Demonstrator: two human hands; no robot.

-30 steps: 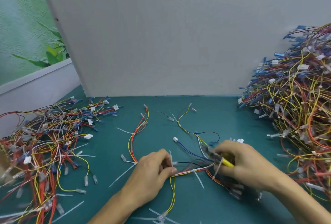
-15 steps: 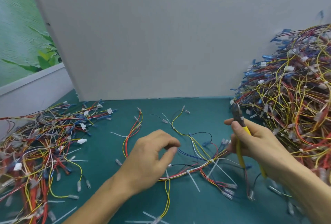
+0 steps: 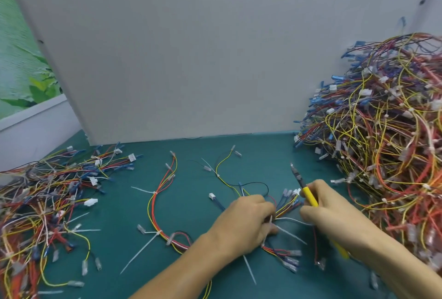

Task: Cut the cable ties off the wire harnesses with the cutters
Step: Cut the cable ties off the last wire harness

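The left hand (image 3: 246,222) pinches the harness (image 3: 284,207) at 6 o'clock on the mat (image 3: 191,203). The right hand (image 3: 334,212) grips the cutters (image 3: 303,188), tips pointing to 12 o'clock, away from the ties (image 3: 289,234). Advice: swing the tips down, nip only the white strap, spare the wires.

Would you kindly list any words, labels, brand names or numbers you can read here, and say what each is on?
None can be read.
Cutters in the right hand: no marking visible on the yellow handle.
White connectors in the wire piles: too small and blurred to show any print.
Grey board: blank.
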